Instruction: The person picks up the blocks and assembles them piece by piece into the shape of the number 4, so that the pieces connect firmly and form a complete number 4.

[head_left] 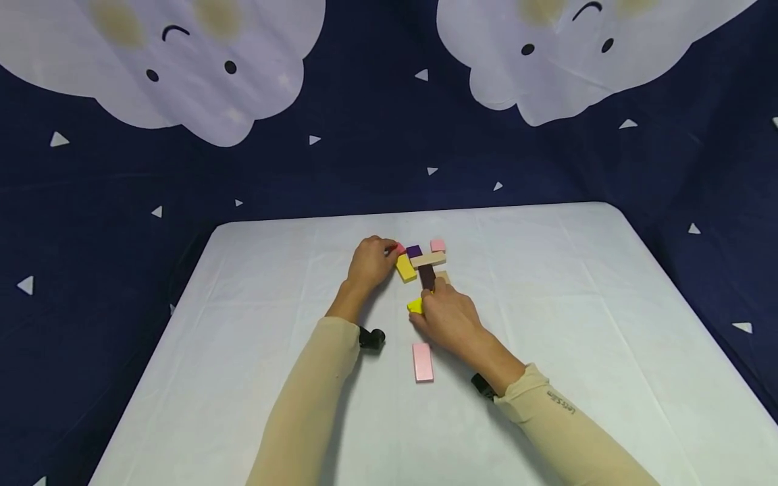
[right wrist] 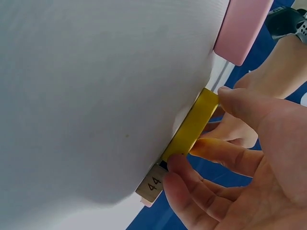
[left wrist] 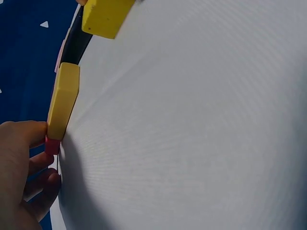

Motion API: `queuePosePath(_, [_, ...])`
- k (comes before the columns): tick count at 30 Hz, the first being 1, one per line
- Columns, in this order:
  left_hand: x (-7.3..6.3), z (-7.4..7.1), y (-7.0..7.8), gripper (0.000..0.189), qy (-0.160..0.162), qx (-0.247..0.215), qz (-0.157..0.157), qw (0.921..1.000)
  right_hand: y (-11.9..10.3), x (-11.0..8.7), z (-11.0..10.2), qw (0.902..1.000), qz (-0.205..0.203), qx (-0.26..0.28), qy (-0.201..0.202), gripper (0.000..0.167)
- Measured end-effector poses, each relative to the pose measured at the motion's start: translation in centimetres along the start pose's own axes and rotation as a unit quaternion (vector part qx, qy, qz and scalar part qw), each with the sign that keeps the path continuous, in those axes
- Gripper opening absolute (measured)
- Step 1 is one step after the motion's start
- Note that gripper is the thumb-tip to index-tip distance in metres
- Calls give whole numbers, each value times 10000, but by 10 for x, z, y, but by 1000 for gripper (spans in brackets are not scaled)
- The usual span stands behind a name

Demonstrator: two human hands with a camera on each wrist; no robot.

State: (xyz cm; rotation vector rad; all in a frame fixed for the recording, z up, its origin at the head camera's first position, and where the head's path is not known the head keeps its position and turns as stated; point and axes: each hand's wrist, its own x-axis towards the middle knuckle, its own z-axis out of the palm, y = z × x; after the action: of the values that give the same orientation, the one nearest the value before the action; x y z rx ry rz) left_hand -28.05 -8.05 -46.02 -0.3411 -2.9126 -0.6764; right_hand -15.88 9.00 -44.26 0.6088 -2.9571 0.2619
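Observation:
My left hand [head_left: 372,262] is at the left end of a group of wooden blocks, its fingertips pinching a small red block [left wrist: 53,146]. Touching that block is a yellow block [head_left: 406,268]. With thumb and fingers at its ends, my right hand [head_left: 451,316] holds another yellow block [right wrist: 191,125] at the near end of a dark brown block [head_left: 427,277]. A plain wood block [head_left: 428,259] lies across the brown one's far end, beside a purple block [head_left: 414,251]. Partly hidden by the right fingers is a wood block marked 44 [right wrist: 152,184].
A small pink block [head_left: 437,246] lies just behind the group. Nearer to me, a longer pink block [head_left: 423,362] lies apart on the white table [head_left: 243,418]. A dark blue cloth [head_left: 377,169] with clouds hangs behind the table's far edge.

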Motion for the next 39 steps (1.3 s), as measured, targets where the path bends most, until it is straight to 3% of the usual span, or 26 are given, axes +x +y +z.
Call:
queuePosePath(8, [0, 0, 0, 30, 39, -65, -57, 10000, -1, -1, -2, 10000, -40, 24, 52, 37])
queuePosePath(25, [0, 3, 3, 24, 180, 194, 180, 9995, 2, 1, 0, 9988, 105, 458, 167, 35])
queuePosePath(39, [1, 2, 3, 24, 155, 117, 100, 9998, 4, 2, 3, 9982, -46, 506, 303, 33])
